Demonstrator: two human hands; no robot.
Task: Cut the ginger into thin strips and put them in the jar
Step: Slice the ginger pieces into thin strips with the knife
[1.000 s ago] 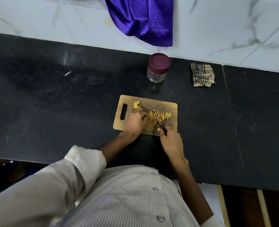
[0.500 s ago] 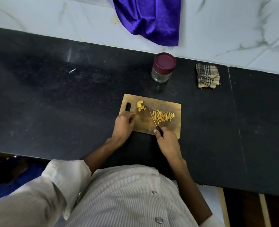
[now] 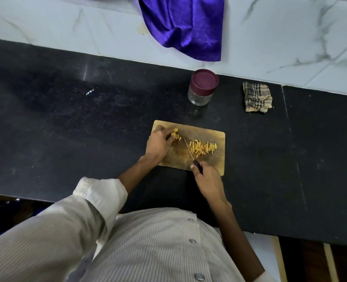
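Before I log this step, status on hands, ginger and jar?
Left hand on ginger slices; right hand grips knife. Strips piled on cutting board. Jar lidded.

Dim, even light from above. I note a pale glare streak on the black countertop [image 3: 85, 72], soft shadow beneath the jar [image 3: 202, 88], wide-angle bowing at the edges, and the shirt [image 3: 148, 247] slightly soft.

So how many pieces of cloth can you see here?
2: a shiny purple cloth hanging over the white marble wall, and a folded checked brown rag on the black counter, right of the maroon-lidded glass jar.
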